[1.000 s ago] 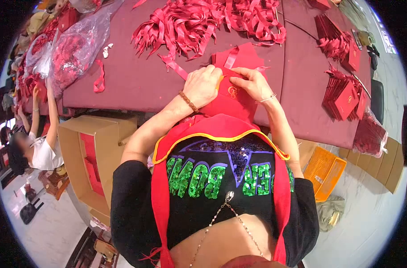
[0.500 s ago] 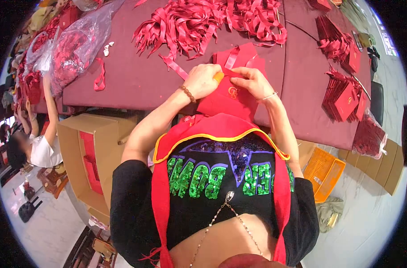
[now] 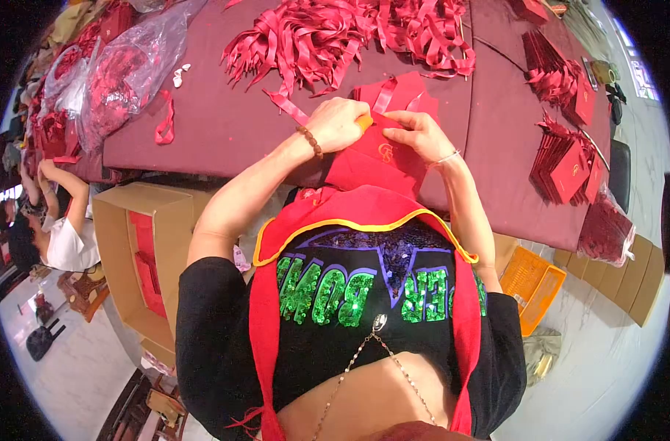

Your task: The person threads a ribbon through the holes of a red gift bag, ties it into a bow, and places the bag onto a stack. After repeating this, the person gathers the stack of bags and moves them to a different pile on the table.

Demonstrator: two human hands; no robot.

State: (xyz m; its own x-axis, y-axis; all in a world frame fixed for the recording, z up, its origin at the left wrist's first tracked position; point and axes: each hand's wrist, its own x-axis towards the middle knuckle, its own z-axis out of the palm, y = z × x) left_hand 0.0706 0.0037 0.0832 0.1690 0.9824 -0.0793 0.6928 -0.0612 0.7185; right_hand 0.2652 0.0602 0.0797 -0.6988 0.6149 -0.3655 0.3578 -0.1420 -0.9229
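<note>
My left hand [image 3: 340,125] is closed at the upper left of a red card bag [image 3: 375,158] with a gold emblem, a yellow cover on one fingertip; the red ribbon [image 3: 287,106] runs out beside it. My right hand [image 3: 421,137] pinches the ribbon at the top edge of the same bag. The bag lies tilted at the table's front edge, against my red apron [image 3: 349,209]. More red bags [image 3: 405,90] lie just beyond my fingers. Where the ribbon meets the bag is partly hidden by my fingers.
A heap of red ribbons [image 3: 305,44] lies on the dark red table [image 3: 239,140]. Stacked finished bags [image 3: 563,169] stand right. Plastic-wrapped ribbons [image 3: 122,88] are left. A cardboard box [image 3: 129,257] and an orange basket [image 3: 529,287] flank me. Another person [image 3: 70,235] is at far left.
My hands have barely moved and still hold the ribbon and bag. The other person's arm at the far left has lowered from the plastic bag.
</note>
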